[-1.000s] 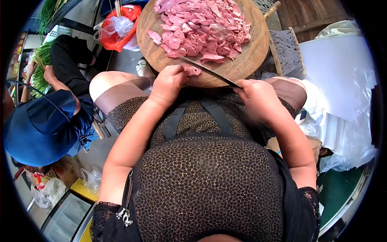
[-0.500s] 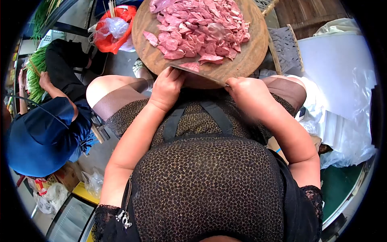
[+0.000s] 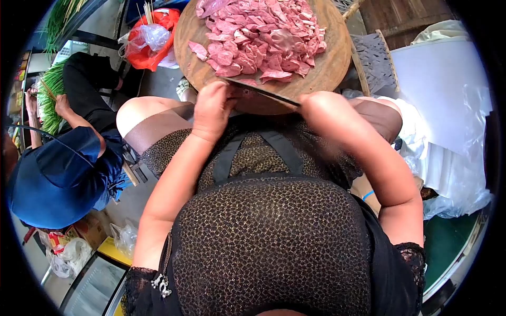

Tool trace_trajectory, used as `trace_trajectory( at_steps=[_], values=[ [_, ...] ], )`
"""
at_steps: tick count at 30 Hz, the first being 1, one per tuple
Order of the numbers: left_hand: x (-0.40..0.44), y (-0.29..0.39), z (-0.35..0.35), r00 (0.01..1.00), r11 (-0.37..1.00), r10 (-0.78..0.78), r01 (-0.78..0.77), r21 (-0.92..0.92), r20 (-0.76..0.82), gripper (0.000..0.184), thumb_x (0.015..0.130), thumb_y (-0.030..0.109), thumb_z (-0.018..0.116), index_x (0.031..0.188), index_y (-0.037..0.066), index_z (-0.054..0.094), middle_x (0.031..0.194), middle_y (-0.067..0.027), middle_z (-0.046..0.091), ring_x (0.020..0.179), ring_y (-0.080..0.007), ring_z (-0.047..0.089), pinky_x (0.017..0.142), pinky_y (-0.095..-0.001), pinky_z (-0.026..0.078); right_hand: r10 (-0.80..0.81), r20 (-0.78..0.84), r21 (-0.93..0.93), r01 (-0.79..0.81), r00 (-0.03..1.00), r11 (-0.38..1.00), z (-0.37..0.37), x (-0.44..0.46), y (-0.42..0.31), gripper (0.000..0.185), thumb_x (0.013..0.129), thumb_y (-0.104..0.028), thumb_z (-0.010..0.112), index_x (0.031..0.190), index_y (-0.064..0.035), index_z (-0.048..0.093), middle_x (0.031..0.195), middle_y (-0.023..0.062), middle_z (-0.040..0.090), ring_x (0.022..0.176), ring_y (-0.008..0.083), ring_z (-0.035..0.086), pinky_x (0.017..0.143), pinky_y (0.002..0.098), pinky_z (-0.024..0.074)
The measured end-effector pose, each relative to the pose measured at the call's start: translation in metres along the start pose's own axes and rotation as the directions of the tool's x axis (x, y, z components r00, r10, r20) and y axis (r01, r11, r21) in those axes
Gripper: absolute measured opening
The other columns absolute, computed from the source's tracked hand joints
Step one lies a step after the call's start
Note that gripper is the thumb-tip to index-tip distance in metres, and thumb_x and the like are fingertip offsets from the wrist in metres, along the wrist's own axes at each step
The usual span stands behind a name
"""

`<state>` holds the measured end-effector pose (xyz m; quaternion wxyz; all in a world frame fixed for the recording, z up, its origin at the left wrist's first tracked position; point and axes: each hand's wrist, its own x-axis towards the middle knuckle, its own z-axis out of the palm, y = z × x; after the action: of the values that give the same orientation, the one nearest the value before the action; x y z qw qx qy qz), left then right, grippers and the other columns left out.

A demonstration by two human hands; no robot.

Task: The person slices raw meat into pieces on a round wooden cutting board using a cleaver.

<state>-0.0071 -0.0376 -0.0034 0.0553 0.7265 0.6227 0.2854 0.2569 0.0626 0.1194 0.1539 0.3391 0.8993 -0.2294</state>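
Observation:
A heap of sliced pink meat (image 3: 258,45) lies on a round wooden chopping block (image 3: 332,58) in front of my knees. Across the block's near edge slants a knife (image 3: 263,94), its dark blade face tilted toward me. My right hand (image 3: 327,113) is closed round the knife's right end, and the handle is hidden inside the fist. At the blade's left end is my left hand (image 3: 211,108), its fingers curled in against the blade; what they pinch, if anything, is hidden. A small piece of meat (image 3: 249,81) shows just beyond the blade.
On the left, another person in a blue hat (image 3: 50,179) holds green stalks (image 3: 50,108). A red plastic bag (image 3: 153,39) with thin sticks stands left of the block. A woven-seat stool (image 3: 371,63) and a white board (image 3: 437,89) are at the right.
The knife's blade has tilted, so more of its face shows. My left hand has shifted slightly left and its fingers have turned down; my right hand has rolled and moved a little right.

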Motion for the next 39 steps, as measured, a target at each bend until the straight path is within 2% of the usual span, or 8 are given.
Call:
trace_trajectory(
  at_steps=[2, 12, 15, 18, 21, 24, 31, 39],
  values=[
    [-0.004, -0.010, -0.006, 0.978, 0.978, -0.205, 0.206, -0.040, 0.021, 0.053, 0.070, 0.017, 0.083, 0.117, 0.010, 0.062, 0.104, -0.0092, 0.061, 0.102, -0.0315, 0.058, 0.094, -0.0414, 0.045, 0.087, 0.022, 0.003, -0.087, 0.996, 0.996, 0.002, -0.013, 0.023, 0.019, 0.088, -0.016, 0.058, 0.086, -0.0018, 0.071, 0.083, 0.0240, 0.069, 0.080, 0.0416, 0.069, 0.072, 0.0502, 0.0549],
    [0.013, -0.003, -0.007, 0.962, 0.970, -0.233, 0.241, -0.038, 0.143, 0.031, 0.075, 0.020, 0.083, 0.098, 0.004, 0.067, 0.087, -0.0113, 0.063, 0.083, -0.0296, 0.062, 0.076, -0.0394, 0.052, 0.246, -0.147, 0.234, -0.208, 0.958, 0.950, 0.007, -0.062, 0.049, 0.024, 0.091, -0.024, 0.065, 0.092, 0.0006, 0.067, 0.083, 0.0263, 0.066, 0.081, 0.0444, 0.065, 0.074, 0.0520, 0.0505],
    [0.020, 0.004, -0.004, 0.921, 0.938, -0.303, 0.334, -0.093, 0.244, 0.022, 0.081, 0.016, 0.081, 0.089, 0.003, 0.064, 0.079, -0.0064, 0.063, 0.072, -0.0197, 0.062, 0.065, -0.0332, 0.051, 0.260, -0.165, 0.310, -0.200, 0.951, 0.930, 0.004, -0.066, 0.046, 0.025, 0.091, -0.023, 0.064, 0.095, 0.0015, 0.068, 0.082, 0.0271, 0.066, 0.081, 0.0444, 0.065, 0.073, 0.0505, 0.0502],
    [0.047, 0.022, -0.008, 0.856, 0.765, -0.304, 0.481, -0.428, 0.417, 0.016, 0.086, 0.006, 0.077, 0.084, 0.004, 0.062, 0.077, 0.0037, 0.062, 0.073, -0.0029, 0.055, 0.065, -0.0236, 0.048, 0.310, -0.181, 0.377, -0.225, 0.933, 0.898, 0.002, -0.068, 0.049, 0.025, 0.092, -0.022, 0.063, 0.096, 0.0020, 0.068, 0.082, 0.0277, 0.066, 0.081, 0.0442, 0.065, 0.073, 0.0485, 0.0499],
    [0.087, 0.020, -0.002, 0.926, 0.732, -0.249, 0.373, -0.571, 0.285, 0.023, 0.084, 0.009, 0.080, 0.101, 0.003, 0.065, 0.086, 0.0008, 0.066, 0.079, -0.0066, 0.060, 0.073, -0.0252, 0.052, 0.374, -0.192, 0.477, -0.246, 0.907, 0.844, -0.002, -0.068, 0.049, 0.026, 0.092, -0.023, 0.063, 0.097, 0.0024, 0.068, 0.083, 0.0279, 0.066, 0.080, 0.0440, 0.065, 0.073, 0.0474, 0.0499],
    [0.118, 0.009, -0.004, 0.993, 0.979, -0.036, 0.012, -0.205, -0.115, 0.047, 0.082, 0.018, 0.080, 0.125, 0.005, 0.065, 0.107, -0.0121, 0.068, 0.099, -0.0267, 0.065, 0.089, -0.0387, 0.052, 0.428, -0.177, 0.492, -0.297, 0.886, 0.818, -0.004, -0.070, 0.046, 0.026, 0.092, -0.023, 0.064, 0.098, 0.0021, 0.068, 0.084, 0.0280, 0.065, 0.081, 0.0441, 0.064, 0.073, 0.0475, 0.0501],
    [0.118, 0.006, -0.024, 0.977, 0.998, 0.017, -0.030, 0.054, 0.215, 0.039, 0.071, 0.014, 0.081, 0.109, 0.013, 0.072, 0.102, -0.0114, 0.064, 0.101, -0.0327, 0.061, 0.088, -0.0415, 0.051, 0.203, -0.138, 0.312, -0.151, 0.969, 0.938, 0.013, -0.069, 0.041, 0.025, 0.090, -0.024, 0.065, 0.085, -0.0003, 0.066, 0.081, 0.0242, 0.066, 0.082, 0.0430, 0.065, 0.074, 0.0506, 0.0505],
    [0.099, -0.002, -0.011, 0.985, 0.967, 0.105, -0.133, 0.219, 0.135, 0.019, 0.065, 0.014, 0.079, 0.081, 0.015, 0.069, 0.096, -0.0072, 0.058, 0.099, -0.0289, 0.058, 0.082, -0.0437, 0.050, 0.322, -0.123, 0.338, -0.265, 0.939, 0.903, 0.015, -0.048, 0.048, 0.026, 0.091, -0.026, 0.064, 0.093, -0.0005, 0.067, 0.088, 0.0251, 0.068, 0.088, 0.0437, 0.065, 0.078, 0.0511, 0.0508]
  ],
)
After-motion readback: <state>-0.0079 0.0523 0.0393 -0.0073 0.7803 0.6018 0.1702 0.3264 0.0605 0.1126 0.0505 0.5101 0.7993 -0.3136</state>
